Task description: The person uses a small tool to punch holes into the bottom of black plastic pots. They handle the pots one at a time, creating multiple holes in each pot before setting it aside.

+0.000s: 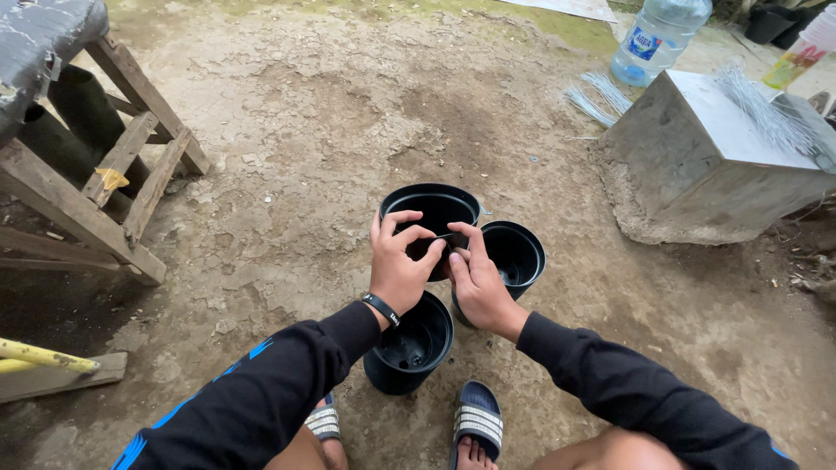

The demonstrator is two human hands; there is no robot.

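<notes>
From the head camera I look straight down at cracked, dry ground, my two arms in dark sleeves reaching forward from 6 o'clock. My left hand [401, 265] wears a black wristband [381, 309] and curls over the near rim of the upper black pot [431, 209], its thumb and forefinger pinched on a thin dark wire [442, 236] that spans the short gap to my other hand. My right hand [475, 278] sits just beside it at 3 o'clock, fingertips closed narrow on the other end of that same wire, so both hands are holding it across the pot's rim.

Three black plastic pots cluster at the centre of the view: the upper one at 12 o'clock of my hands, a second pot [518, 254] touching its right side at about 2 o'clock, and a third pot [414, 344] below my left wrist at 6 o'clock, standing between my striped sandals [477, 422].

At 2 o'clock, well apart, sits a concrete block [697, 165] with a bundle of pale wires [766, 113] on top, a large water bottle [657, 35] beyond it. At 9 o'clock stands a rough wooden stand [113, 183].
</notes>
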